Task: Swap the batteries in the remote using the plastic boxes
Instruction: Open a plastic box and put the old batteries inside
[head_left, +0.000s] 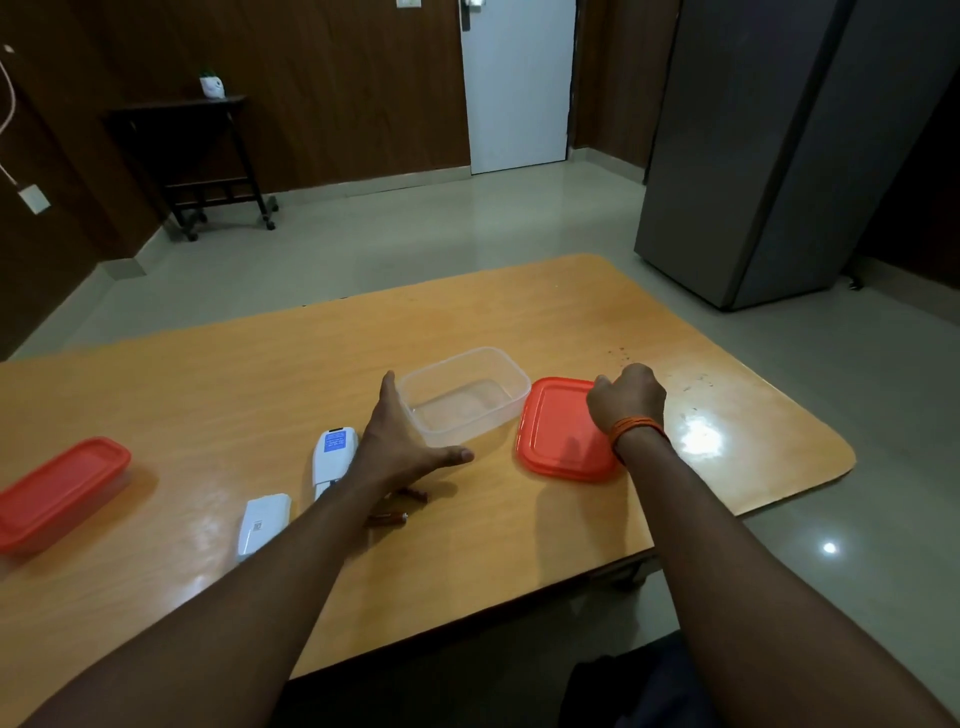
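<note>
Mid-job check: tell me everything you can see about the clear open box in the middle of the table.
The clear box is a rounded-corner rectangular tub of see-through plastic, upright on the wooden table, lid off and looking empty. Its red lid lies flat on the table just to its right, close beside it. The left hand is spread open against its near left corner, fingers along the left wall, thumb along the front. The right hand is on the lid, not the box.
</note>
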